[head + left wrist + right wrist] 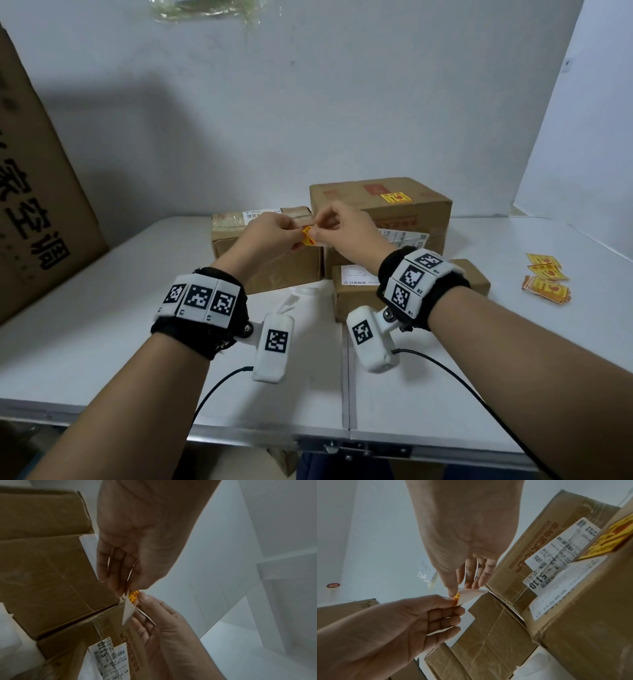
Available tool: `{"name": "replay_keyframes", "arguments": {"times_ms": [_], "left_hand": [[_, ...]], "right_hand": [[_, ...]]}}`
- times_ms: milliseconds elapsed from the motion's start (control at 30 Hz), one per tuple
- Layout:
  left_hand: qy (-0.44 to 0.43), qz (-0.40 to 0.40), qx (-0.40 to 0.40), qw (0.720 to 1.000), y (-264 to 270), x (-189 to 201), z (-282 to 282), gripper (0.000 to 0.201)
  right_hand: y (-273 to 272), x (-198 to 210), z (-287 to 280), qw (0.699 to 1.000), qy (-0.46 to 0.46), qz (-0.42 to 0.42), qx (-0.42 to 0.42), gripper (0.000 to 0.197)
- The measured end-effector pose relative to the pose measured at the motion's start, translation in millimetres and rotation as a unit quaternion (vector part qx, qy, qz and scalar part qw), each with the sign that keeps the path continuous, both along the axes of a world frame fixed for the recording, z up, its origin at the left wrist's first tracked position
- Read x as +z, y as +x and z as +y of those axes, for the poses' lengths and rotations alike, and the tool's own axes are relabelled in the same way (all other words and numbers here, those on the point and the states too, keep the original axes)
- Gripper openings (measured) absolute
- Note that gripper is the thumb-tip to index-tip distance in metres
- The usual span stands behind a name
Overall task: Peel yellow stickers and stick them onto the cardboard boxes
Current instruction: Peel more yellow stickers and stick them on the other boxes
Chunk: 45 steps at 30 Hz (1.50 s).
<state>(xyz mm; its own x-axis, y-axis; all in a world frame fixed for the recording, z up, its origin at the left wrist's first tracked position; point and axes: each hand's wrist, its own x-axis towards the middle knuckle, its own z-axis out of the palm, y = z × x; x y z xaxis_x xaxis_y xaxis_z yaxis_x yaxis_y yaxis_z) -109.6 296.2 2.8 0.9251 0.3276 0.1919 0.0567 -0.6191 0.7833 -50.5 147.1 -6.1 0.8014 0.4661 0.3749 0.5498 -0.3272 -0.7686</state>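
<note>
Both hands meet above the left cardboard box (267, 260). My left hand (295, 236) and right hand (318, 233) pinch one yellow sticker (307, 236) between them. In the left wrist view the yellow sticker (133, 595) shows at the fingertips, with its white backing (127, 610) hanging off it. In the right wrist view the sticker (456, 597) sits between my right thumb and the left fingertips, and its backing (471, 596) spreads to the right. The large back box (380, 212) carries a yellow sticker (394, 197) on top. A small box (356, 291) lies in front.
A pile of yellow stickers (546, 282) lies on the white table (102, 342) at the right. White backing scraps (294, 298) lie in front of the left box. A tall cardboard carton (37, 212) leans at the far left. Cables trail from both wrists.
</note>
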Motion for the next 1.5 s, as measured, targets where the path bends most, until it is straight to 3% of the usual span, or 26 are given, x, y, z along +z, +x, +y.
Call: {"name": "replay_keyframes", "arguments": {"times_ms": [133, 367, 433, 600, 800, 900, 1033, 1200, 1333, 1500], "left_hand": [[0.015, 0.024, -0.022, 0.999, 0, -1, 4, 0.010], [0.065, 0.053, -0.044, 0.996, 0, -5, 6, 0.016], [0.049, 0.055, -0.040, 0.996, 0, -8, 8, 0.016], [-0.012, 0.057, -0.041, 0.997, 0, -13, 14, 0.015], [-0.029, 0.055, -0.035, 0.997, 3, -17, 19, 0.021], [0.032, 0.039, -0.034, 0.998, 6, -15, 24, 0.022], [0.167, -0.096, 0.040, 0.981, 7, -5, 39, 0.020], [0.359, 0.048, 0.026, 0.932, 21, -9, 61, 0.039], [0.379, 0.038, 0.019, 0.925, 22, -11, 64, 0.033], [0.372, 0.029, 0.029, 0.927, 20, -8, 68, 0.034]], "right_hand": [[0, 0, 2, 1.000, -0.012, 0.021, 0.017, 0.029], [1, -1, 4, 0.998, -0.057, -0.038, 0.006, 0.011], [2, -2, 4, 0.996, -0.068, -0.062, 0.010, 0.010], [3, -2, 7, 0.995, -0.090, -0.042, 0.022, 0.030], [11, -7, 13, 0.995, -0.095, -0.016, 0.037, 0.013], [17, -10, 16, 0.996, -0.084, -0.014, 0.026, 0.013], [25, -9, 17, 1.000, -0.015, 0.008, -0.021, 0.025], [28, -3, 18, 1.000, -0.021, -0.006, -0.010, 0.028], [29, 0, 20, 0.999, -0.040, -0.029, -0.004, 0.035], [29, 4, 26, 0.996, -0.048, -0.066, 0.024, 0.026]]}}
